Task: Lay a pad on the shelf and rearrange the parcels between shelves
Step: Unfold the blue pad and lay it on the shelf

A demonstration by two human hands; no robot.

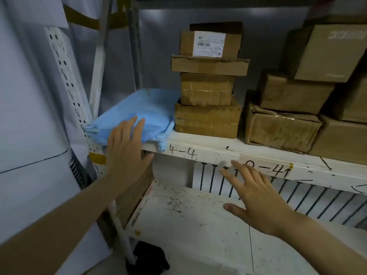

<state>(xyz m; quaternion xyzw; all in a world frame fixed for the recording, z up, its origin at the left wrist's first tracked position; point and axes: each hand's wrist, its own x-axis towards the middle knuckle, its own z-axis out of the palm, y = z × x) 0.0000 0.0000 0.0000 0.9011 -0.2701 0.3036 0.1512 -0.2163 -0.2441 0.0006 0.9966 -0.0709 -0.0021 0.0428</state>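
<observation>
A light blue pad [143, 110] lies on the left end of the white upper shelf [214, 153], its front edge hanging slightly over the rim. My left hand [127, 147] is open, its straight fingertips resting on the pad's front part. My right hand [254, 193] hovers open, fingers spread, in front of the shelf rim and holds nothing. Just right of the pad stands a stack of several brown cardboard parcels [208, 96]; the top one carries a white label. More brown parcels [284, 128] are piled further right.
Below is a scuffed white lower shelf [188, 215]. A brown box [135, 191] sits at its left end, partly behind my left hand. A perforated white upright [67, 76] stands at the left. A black object [149, 257] lies on the floor.
</observation>
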